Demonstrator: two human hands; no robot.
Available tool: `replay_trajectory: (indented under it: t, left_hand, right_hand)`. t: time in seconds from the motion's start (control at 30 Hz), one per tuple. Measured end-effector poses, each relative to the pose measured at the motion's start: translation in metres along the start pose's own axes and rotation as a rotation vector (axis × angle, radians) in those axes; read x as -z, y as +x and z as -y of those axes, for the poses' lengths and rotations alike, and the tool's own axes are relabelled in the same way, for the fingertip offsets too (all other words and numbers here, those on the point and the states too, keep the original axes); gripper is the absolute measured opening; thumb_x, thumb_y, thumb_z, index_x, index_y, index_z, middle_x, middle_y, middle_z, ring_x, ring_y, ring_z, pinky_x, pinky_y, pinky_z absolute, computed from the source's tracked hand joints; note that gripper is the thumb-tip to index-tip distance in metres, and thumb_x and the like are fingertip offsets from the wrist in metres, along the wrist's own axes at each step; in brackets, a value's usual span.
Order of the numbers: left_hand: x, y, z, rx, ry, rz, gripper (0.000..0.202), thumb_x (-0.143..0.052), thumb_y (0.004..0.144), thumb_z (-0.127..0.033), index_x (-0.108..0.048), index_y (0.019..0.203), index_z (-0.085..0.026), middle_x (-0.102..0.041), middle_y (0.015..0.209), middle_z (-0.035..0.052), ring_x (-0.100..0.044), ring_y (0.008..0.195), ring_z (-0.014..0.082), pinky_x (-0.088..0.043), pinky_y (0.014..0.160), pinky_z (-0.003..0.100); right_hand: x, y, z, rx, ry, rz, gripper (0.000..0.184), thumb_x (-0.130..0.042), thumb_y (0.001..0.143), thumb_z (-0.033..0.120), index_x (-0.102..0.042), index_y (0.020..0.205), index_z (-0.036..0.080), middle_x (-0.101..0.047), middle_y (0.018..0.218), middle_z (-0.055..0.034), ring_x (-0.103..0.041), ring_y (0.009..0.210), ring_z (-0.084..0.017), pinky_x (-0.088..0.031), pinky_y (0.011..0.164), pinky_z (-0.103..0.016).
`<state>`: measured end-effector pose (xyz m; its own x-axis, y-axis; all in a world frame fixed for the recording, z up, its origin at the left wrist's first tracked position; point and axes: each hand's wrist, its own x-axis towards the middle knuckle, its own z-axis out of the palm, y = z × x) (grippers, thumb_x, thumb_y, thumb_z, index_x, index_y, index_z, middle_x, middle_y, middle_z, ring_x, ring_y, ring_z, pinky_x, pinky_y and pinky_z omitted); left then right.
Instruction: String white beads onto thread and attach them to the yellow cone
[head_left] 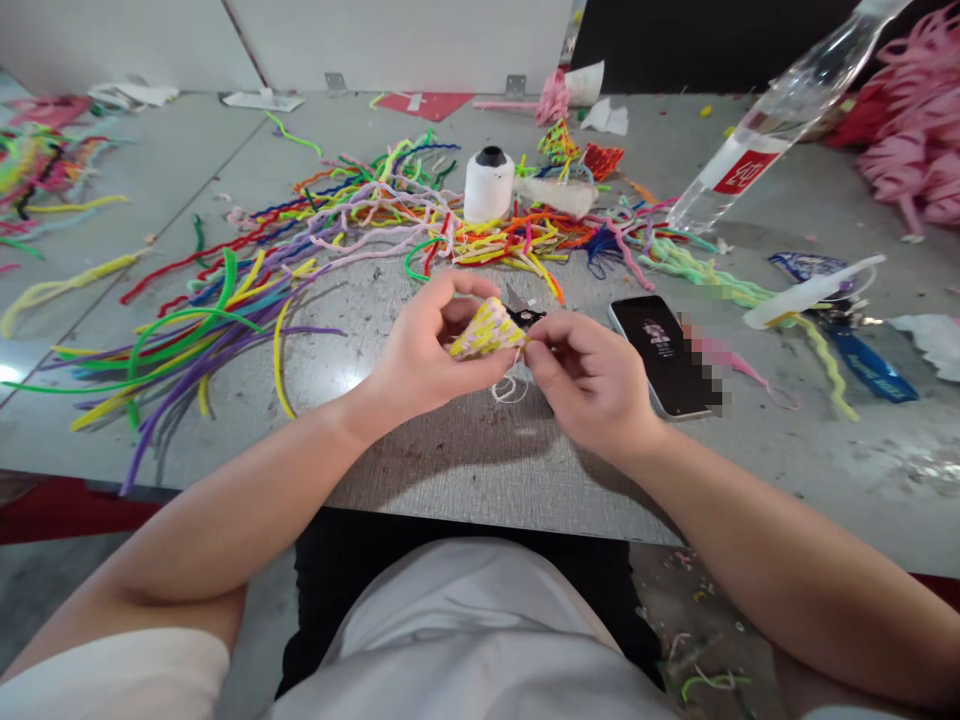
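Observation:
Between my hands is a small woven cone in yellow, white and pale pink. My left hand is closed around its wide end, thumb along the near side. The fingers of my right hand pinch at its narrow tip; what exactly they grip there is too small to make out. A thin white thread hangs in loops below the tip. Just behind the cone, partly hidden by my hands, lies a pair of small black-handled scissors on the table.
Bundles of coloured cords spread across the back and left. A white thread spool stands among them. To the right are a phone, a tilted plastic bottle, a blue strap and a pink heap.

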<state>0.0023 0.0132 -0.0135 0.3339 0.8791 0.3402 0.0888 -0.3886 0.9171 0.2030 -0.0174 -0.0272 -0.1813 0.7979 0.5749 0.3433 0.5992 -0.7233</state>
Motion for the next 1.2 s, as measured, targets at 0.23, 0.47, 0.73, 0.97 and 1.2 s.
replay_trajectory:
  t: [0.23,0.47,0.73,0.97,1.2]
  left_hand:
    - [0.0,0.003,0.007,0.048,-0.044,-0.019,0.053,-0.099,0.071,-0.04,-0.061,0.103,-0.021,-0.08,0.102,0.0051,-0.076,0.088,0.0174,-0.063,0.083,0.032]
    - [0.001,0.002,0.01,0.015,0.028,-0.031,0.051,-0.1,0.07,-0.045,-0.066,0.099,-0.02,-0.082,0.097,0.0055,-0.075,0.085,0.0173,-0.065,0.087,0.034]
    - [0.0,0.003,0.01,0.003,0.001,-0.01,0.047,-0.1,0.072,-0.037,-0.065,0.098,-0.02,-0.079,0.092,0.0024,-0.073,0.082,0.0152,-0.063,0.083,0.031]
    - [0.004,0.008,0.02,0.075,-0.052,0.063,0.042,-0.091,0.083,-0.039,-0.078,0.118,-0.019,-0.079,0.112,0.0085,-0.075,0.091,0.0174,-0.066,0.072,0.027]
    - [0.007,0.009,0.022,0.095,0.004,0.133,0.034,-0.081,0.093,-0.046,-0.087,0.12,-0.025,-0.077,0.117,0.0096,-0.076,0.091,0.0174,-0.067,0.067,0.025]
  right_hand:
    - [-0.001,0.001,-0.002,0.087,-0.097,-0.07,0.013,-0.063,0.105,0.028,-0.067,0.093,0.025,-0.072,0.082,-0.0027,-0.065,0.073,-0.018,-0.051,0.06,-0.031]
    - [-0.006,-0.002,0.001,0.125,-0.128,-0.093,0.015,-0.063,0.105,0.025,-0.066,0.091,0.025,-0.07,0.078,-0.0023,-0.062,0.068,-0.017,-0.052,0.059,-0.03]
    - [-0.006,-0.003,0.0,0.081,-0.08,-0.086,0.016,-0.063,0.106,0.029,-0.067,0.091,0.024,-0.071,0.08,-0.0025,-0.064,0.071,-0.017,-0.051,0.061,-0.03]
    - [-0.003,-0.001,-0.009,-0.126,-0.05,-0.002,0.032,-0.08,0.097,0.054,-0.077,0.093,0.022,-0.081,0.087,-0.0055,-0.072,0.073,-0.019,-0.058,0.064,-0.032]
    - [-0.001,0.0,-0.01,-0.074,-0.176,-0.038,0.013,-0.076,0.097,0.031,-0.076,0.087,0.022,-0.082,0.082,-0.0052,-0.072,0.069,-0.02,-0.055,0.064,-0.033]
